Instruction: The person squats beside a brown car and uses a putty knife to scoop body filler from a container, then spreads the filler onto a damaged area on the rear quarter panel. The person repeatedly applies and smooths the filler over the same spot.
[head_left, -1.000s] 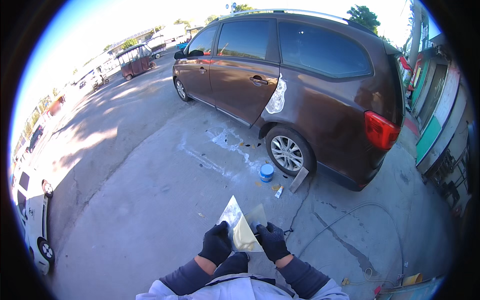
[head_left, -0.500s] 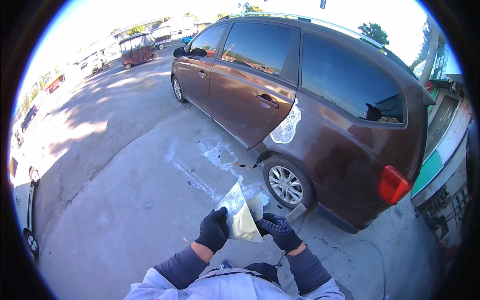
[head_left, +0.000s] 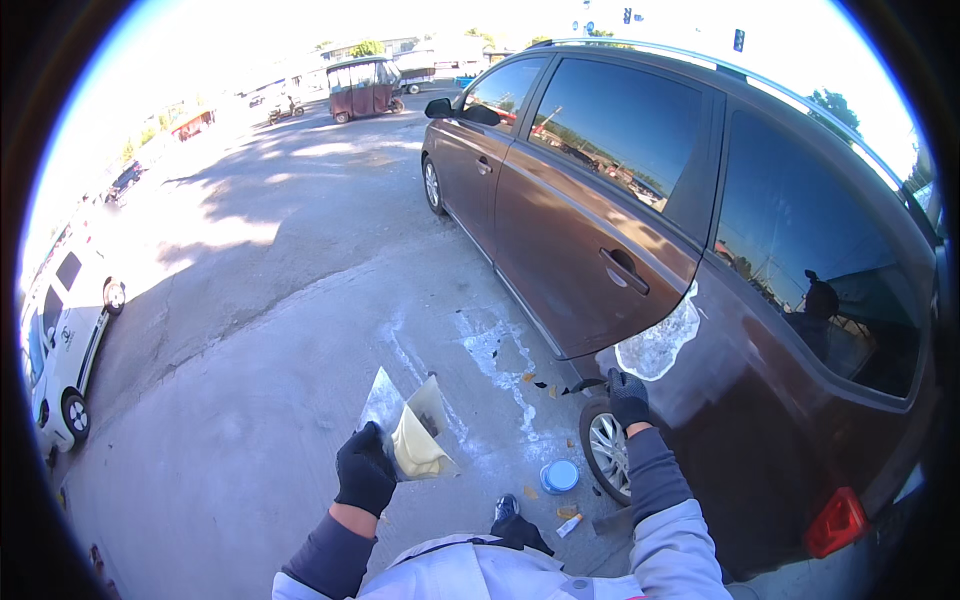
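Note:
My left hand (head_left: 365, 468), in a dark glove, grips the edge of a thin flat plate (head_left: 381, 397). Cream-coloured filler paste (head_left: 418, 452) lies on the plate, and a smeared spreader blade (head_left: 428, 412) rests against the paste. My right hand (head_left: 628, 398), gloved too, reaches to the brown car (head_left: 560, 230) just above its rear wheel (head_left: 608, 450). Its fingers point up at the lower edge of a pale sanded patch (head_left: 658, 340) behind the rear door; nothing shows in them. Whether the fingertips touch the panel is unclear.
On the ground by the rear wheel are a blue-lidded tin (head_left: 559, 476), a small tube (head_left: 569, 525) and a grey flat piece (head_left: 613, 522). White powder (head_left: 495, 350) marks the concrete. A white car (head_left: 75, 320) stands at left, a covered three-wheeler (head_left: 362, 90) farther off.
My right hand has left the plate and spreader and moved up and right to the car's patch. My left hand has carried the plate leftward. The view has turned and come nearer the car.

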